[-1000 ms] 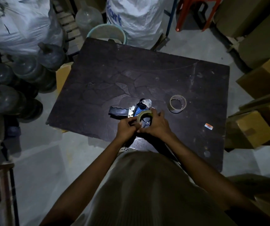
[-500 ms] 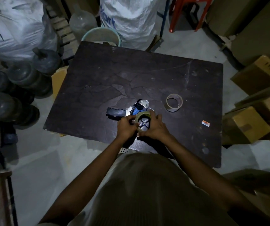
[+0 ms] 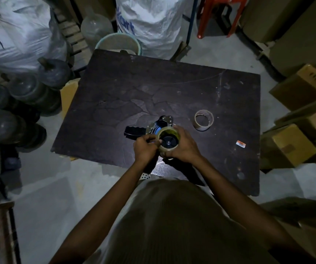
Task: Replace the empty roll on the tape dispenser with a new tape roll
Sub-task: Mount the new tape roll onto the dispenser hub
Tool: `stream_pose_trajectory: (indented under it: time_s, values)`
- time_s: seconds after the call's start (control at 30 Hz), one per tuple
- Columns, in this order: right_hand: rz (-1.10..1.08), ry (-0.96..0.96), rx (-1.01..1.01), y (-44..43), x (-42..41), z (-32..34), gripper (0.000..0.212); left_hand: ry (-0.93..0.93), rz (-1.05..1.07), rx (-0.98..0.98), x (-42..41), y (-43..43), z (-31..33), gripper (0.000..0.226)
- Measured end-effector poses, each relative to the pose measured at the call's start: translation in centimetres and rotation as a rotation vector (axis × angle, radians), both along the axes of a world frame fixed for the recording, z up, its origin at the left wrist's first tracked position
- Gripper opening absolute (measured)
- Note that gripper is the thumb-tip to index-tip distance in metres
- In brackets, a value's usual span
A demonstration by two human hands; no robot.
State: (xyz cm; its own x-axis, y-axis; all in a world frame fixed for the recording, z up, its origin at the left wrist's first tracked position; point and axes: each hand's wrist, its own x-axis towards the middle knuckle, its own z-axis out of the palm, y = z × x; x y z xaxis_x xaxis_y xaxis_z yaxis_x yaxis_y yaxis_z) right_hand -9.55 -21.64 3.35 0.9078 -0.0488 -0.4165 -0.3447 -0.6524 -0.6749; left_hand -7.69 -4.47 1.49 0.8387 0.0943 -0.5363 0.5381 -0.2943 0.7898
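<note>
The tape dispenser (image 3: 153, 128) lies on its side on the dark tabletop (image 3: 172, 88), near the near edge and slightly left of centre. Its long axis runs left to right: the black handle (image 3: 134, 132) points left, and the metal blade end (image 3: 167, 119) points to the far right. The new tape roll (image 3: 168, 140) sits over the dispenser's black hub (image 3: 169, 143), its open face turned upward toward the camera. The right hand (image 3: 183, 147) has its grip closed around the right side of the roll. The left hand (image 3: 145, 149) has its fingers pinched at the roll's left rim. 1 empty roll (image 3: 204, 120) lies flat on the tabletop, apart, to the right. A small orange label (image 3: 241, 144) lies further right.
</note>
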Motion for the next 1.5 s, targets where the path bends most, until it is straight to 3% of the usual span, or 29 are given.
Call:
stream_pose_trajectory:
  time_s: [0.23, 0.5, 0.63, 0.8, 1.0, 1.17, 1.27, 1.37, 1.5]
  values:
    - [0.02, -0.024, 0.176, -1.9, -0.5, -0.6, 0.105, -0.016, 0.007, -0.018, -1.1, -0.6, 1.1, 0.013]
    - [0.032, -0.091, 0.257, -2.6, -1.3, -0.4, 0.107, -0.042, 0.022, -0.029, -1.4, -1.4, 2.9, 0.016]
    - [0.063, -0.078, 0.314, -3.0, -1.1, -0.1, 0.111, 0.049, 0.112, -0.11, -1.5, -1.6, 3.6, 0.022]
    - [0.055, -0.05, 0.483, -4.0, -0.4, 0.4, 0.104, 0.33, 0.114, -0.355, -0.6, -1.0, 4.0, 0.043]
    - [-0.069, 0.067, 0.641, -3.0, 0.1, 0.8, 0.091, 0.471, 0.149, -0.407, -0.4, -1.7, 4.8, 0.02]
    - [-0.194, 0.118, 0.663, -0.6, 0.0, 0.9, 0.075, 0.505, 0.236, -0.503, -0.6, -2.3, 5.1, 0.02]
    - [-0.181, 0.116, 0.599, -0.9, 0.2, 1.2, 0.08, 0.549, 0.028, -0.34, -1.1, -1.6, 5.2, 0.039]
    - [-0.135, 0.192, 0.629, -2.6, 0.8, 2.2, 0.072, 0.273, -0.232, 0.11, -1.1, -0.5, 4.4, 0.084]
    - [-0.006, 0.276, 0.562, -3.9, 1.3, 2.9, 0.052, -0.106, -0.565, -0.131, 0.0, 0.6, 3.8, 0.12]
